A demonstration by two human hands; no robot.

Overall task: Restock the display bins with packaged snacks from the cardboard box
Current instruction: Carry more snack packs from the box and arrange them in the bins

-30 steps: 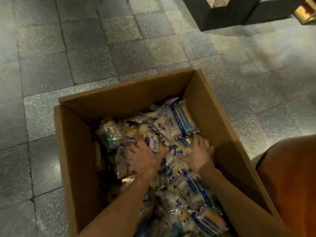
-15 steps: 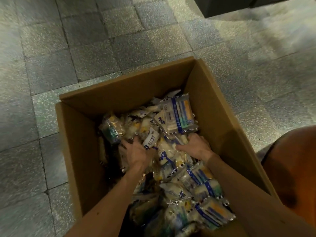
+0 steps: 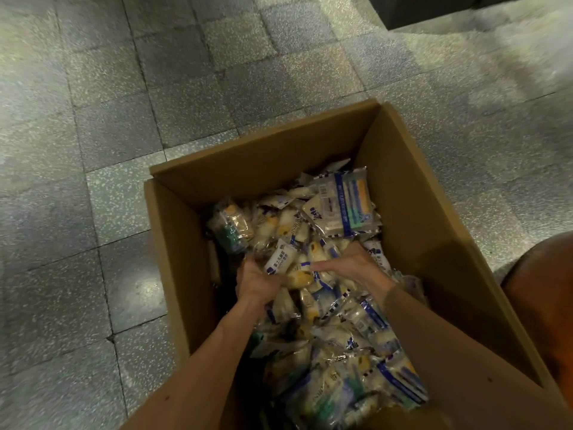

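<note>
Counted: one cardboard box. Two hands inside it, left hand toward 9 o'clock, right hand toward 3 o'clock. Snack packets: dozens, heaped and overlapping, no exact tally possible. One larger flat pack at 12 o'clock.

the floor is laid in large square slabs of grey speckled stone, with thin dark joints running slantwise. a dark block, seemingly the foot of some furniture, stands on it and is cut off by the frame. just below and right of the dark block, a pale wash of light lies across the slabs. far down-left of the dark block, a small glare shines on one slab, with a chipped joint corner below that glare.
</note>
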